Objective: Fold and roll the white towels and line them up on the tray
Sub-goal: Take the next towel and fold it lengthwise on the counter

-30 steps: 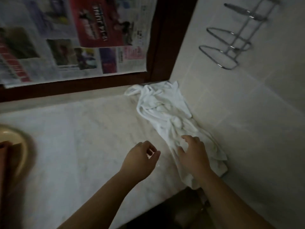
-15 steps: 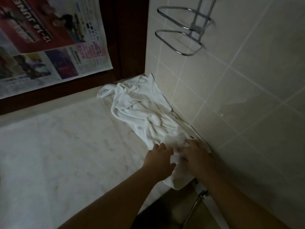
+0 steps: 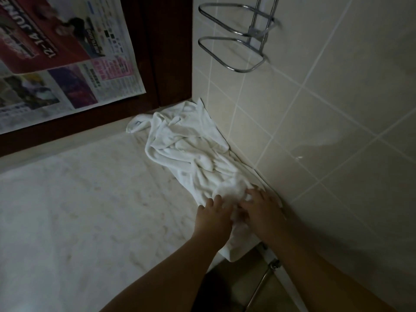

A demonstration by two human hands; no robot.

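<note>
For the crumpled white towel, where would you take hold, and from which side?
Grip the white towel at its near end, which overhangs the marble counter edge, coming from the front. The tiled wall blocks the right side; the far end is bunched into the corner.

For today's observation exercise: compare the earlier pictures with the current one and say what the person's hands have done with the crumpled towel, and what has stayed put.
The left hand, earlier hovering over bare counter, has moved right onto the white towel beside the right hand; both now bunch its near end. The towel's far end still lies crumpled in the corner, on the marble counter against the tiled wall.
</note>
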